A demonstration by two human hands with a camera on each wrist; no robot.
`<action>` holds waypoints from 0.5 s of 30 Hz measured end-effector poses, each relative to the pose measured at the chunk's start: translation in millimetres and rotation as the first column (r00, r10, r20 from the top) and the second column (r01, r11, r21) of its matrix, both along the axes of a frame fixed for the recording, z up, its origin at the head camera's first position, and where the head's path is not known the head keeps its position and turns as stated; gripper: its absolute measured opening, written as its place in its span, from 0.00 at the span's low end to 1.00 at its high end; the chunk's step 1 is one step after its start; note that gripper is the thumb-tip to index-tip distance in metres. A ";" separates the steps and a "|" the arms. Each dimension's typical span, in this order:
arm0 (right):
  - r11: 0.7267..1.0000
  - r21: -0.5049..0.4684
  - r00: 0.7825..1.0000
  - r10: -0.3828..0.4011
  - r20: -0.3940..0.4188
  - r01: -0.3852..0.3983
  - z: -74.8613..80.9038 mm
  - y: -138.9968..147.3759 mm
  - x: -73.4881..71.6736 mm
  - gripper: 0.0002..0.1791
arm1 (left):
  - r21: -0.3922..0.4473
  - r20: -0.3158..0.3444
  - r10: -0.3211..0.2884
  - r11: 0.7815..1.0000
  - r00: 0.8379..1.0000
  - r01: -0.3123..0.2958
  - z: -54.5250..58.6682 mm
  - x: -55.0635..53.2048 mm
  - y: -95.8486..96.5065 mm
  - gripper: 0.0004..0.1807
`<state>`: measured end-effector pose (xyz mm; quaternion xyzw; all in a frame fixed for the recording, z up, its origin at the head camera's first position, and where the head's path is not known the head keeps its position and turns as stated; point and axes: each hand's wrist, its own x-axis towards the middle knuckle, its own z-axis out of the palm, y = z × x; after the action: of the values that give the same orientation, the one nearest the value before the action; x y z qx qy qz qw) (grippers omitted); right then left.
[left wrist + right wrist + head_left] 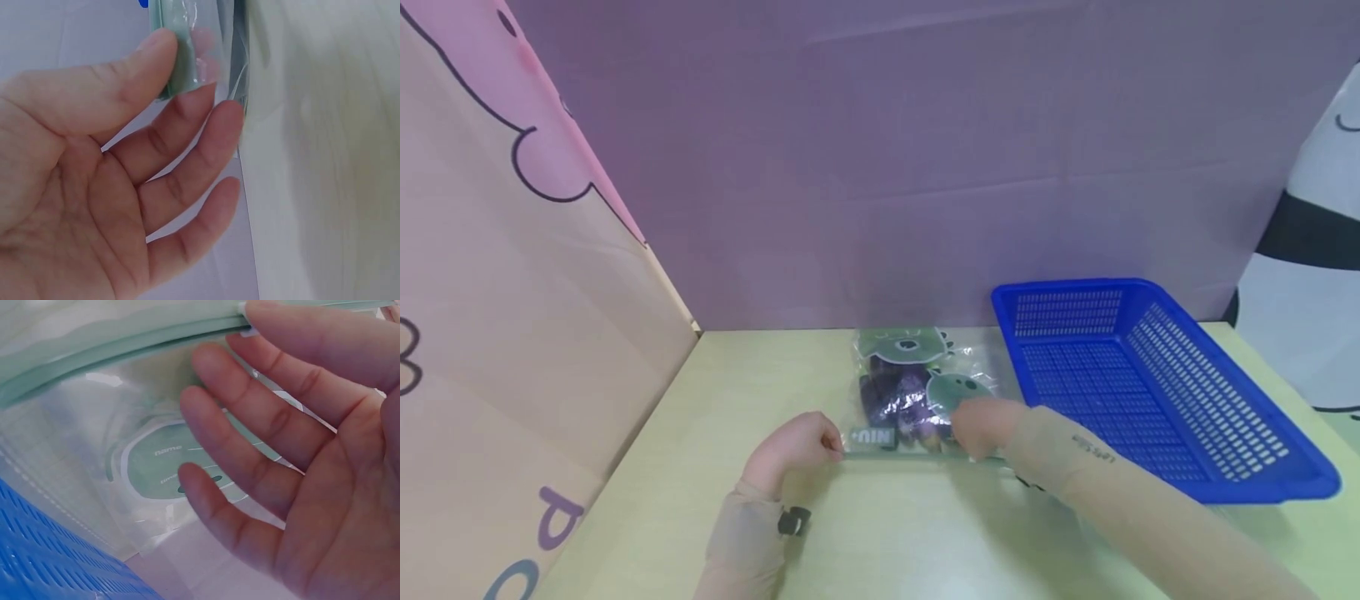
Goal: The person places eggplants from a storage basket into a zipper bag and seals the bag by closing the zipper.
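A clear slider zip bag [958, 387] with green cartoon prints lies on the table, its pale green zip edge toward me. Dark purple items [887, 392] are inside, their kind hard to tell through the plastic. With thumb and forefinger, my left hand [797, 450] pinches the left end of the zip edge; its other fingers are loosely bent in the left wrist view. My right hand [988, 423] is at the zip's right part. In the right wrist view its thumb and forefinger pinch the small white slider [248, 330], the other fingers spread below.
A blue perforated plastic basket [1232, 375] stands on the table at the right, close beside the bag and my right forearm. The pale wooden table [737, 375] meets a purple cloth backdrop [850, 167] behind. Printed cartoon sheets hang at both sides.
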<state>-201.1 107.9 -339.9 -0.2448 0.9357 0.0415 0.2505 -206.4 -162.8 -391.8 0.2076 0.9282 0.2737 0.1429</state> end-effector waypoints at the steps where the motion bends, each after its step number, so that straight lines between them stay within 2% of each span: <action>1: 1.000 0.000 1.000 -0.009 0.000 0.009 0.4 0.1 0.6 0.21 | 0.000 0.002 -0.003 1.000 1.000 0.003 -0.4 0.0 0.0 0.08; 5: 0.999 0.000 0.999 -0.044 -0.016 0.044 2.1 1.1 3.1 0.18 | -0.009 0.008 -0.005 1.000 1.000 0.005 -1.5 0.2 0.2 0.08; 9: 0.999 0.010 0.996 -0.033 -0.086 0.034 1.5 2.6 6.4 0.12 | -0.027 0.013 0.016 1.000 1.000 -0.015 -2.8 0.3 0.4 0.07; 12: 0.999 0.053 0.986 0.017 -0.166 -0.008 -2.4 3.3 9.1 0.08 | -0.033 0.021 0.032 0.999 0.999 -0.031 -3.4 1.1 1.0 0.07; 15: 0.989 0.140 0.967 0.077 -0.245 -0.043 -8.6 2.6 11.7 0.03 | -0.031 0.025 0.032 0.999 0.999 -0.031 -4.3 2.2 1.9 0.07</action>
<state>-189.4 110.5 -348.5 -0.2485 0.9471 0.1419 0.1453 -204.3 -160.9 -396.1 0.1872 0.9336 0.2642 0.1535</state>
